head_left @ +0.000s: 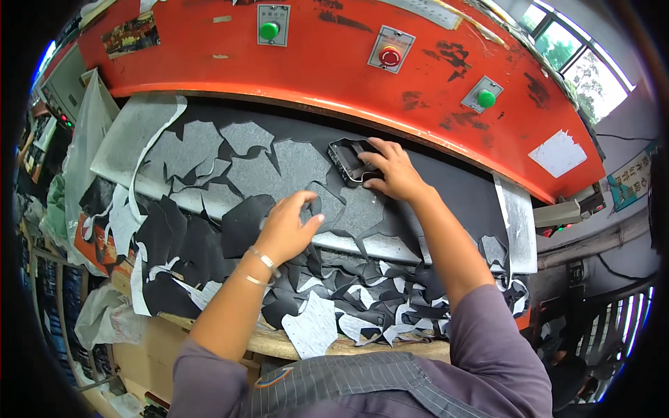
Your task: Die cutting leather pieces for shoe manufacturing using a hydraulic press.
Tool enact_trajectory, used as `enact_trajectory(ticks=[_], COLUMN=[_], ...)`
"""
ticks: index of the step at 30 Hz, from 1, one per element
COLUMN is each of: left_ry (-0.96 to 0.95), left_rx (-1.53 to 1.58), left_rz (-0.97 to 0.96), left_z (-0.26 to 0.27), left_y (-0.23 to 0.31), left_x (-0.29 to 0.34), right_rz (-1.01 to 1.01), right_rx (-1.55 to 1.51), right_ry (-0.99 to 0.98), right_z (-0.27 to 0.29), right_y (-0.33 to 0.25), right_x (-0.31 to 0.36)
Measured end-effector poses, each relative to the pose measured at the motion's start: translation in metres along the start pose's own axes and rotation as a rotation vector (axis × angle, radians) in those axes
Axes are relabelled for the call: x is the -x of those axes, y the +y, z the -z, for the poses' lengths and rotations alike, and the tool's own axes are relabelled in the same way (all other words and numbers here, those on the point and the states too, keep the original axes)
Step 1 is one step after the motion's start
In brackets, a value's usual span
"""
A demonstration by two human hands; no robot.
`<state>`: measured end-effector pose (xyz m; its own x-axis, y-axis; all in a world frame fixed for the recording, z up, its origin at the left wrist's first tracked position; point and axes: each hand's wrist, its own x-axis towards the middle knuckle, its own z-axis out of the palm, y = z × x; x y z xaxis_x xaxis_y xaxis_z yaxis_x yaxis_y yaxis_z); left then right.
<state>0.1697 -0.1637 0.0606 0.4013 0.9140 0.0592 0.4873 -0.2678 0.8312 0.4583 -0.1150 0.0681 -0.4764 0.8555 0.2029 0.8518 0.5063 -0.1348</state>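
My right hand [398, 173] grips the right side of a black cutting die [346, 161], a hollow metal frame with crossbars. The die stands on a dark sheet of leather-like material [446, 184] near the red machine's lower edge. To its left, my left hand [287, 226] is open over the cut remains of the sheet, thumb and forefinger apart. A dark curved strip shows between them; whether they touch it, I cannot tell. Jagged dark offcuts [247, 219] lie beside that hand. Grey board [251, 174] shows through the cut-out gaps.
Across the back runs a red press beam [334, 76] with a green button [269, 30], a red stop button [390, 56] and another green button [486, 98]. Black and white scraps [310, 324] pile along the near wooden edge. Plastic bags [94, 139] hang at left.
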Motion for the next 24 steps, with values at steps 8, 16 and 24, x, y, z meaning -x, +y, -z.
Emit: enact_trajectory(ticks=[8, 16, 24], left_ry=[0.201, 0.183, 0.131], left_rx=[-0.156, -0.241, -0.281], left_rz=[-0.307, -0.298, -0.303], left_z=[-0.06, -0.061, -0.057], left_y=[-0.018, -0.013, -0.011], left_x=[-0.052, -0.051, -0.047], right_rz=[-0.339, -0.371, -0.298], right_rx=[-0.229, -0.289, -0.303], right_ry=[0.202, 0.191, 0.111], right_z=[-0.018, -0.013, -0.011], right_y=[0.01, 0.003, 0.014], right_x=[0.035, 0.03, 0.039])
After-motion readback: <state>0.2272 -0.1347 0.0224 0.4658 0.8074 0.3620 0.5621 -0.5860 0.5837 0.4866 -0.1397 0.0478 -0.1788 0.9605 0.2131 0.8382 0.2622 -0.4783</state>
